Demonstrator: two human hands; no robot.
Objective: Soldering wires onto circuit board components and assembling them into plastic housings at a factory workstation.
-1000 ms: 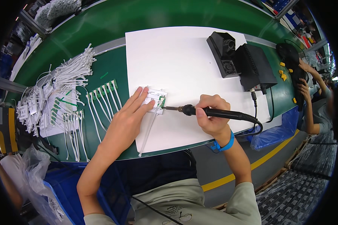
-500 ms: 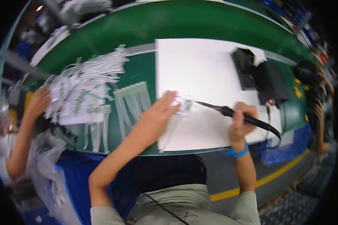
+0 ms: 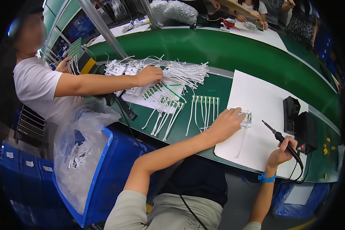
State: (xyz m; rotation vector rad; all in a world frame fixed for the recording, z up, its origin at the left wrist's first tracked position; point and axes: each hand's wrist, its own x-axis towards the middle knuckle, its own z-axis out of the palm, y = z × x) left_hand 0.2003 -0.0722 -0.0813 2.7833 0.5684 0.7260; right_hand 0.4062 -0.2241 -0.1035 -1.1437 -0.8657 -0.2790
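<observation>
My left hand (image 3: 227, 123) rests on the white board, its fingertips closed on a small white part with a green circuit board (image 3: 248, 117). A white wire (image 3: 241, 142) runs from this part toward the near edge. In my right hand (image 3: 281, 153) is a soldering iron (image 3: 280, 137) with a black handle, gripped like a pen. Its metal tip points up and left, a short gap to the right of the small part. Left of my left hand lies a green circuit board strip (image 3: 206, 100) with several white wires hanging off it.
A co-worker's hand (image 3: 149, 75) reaches into a pile of white wires (image 3: 186, 73). A black soldering station (image 3: 306, 132) and a black holder (image 3: 291, 115) stand at the right. The blue bin (image 3: 103, 180) with a plastic liner sits below left. Yellow bits (image 3: 326, 147) lie far right.
The view has swung left, bringing more of the co-worker into sight. The co-worker's hand is now over the wire pile. My hands still hold the part and the iron.
</observation>
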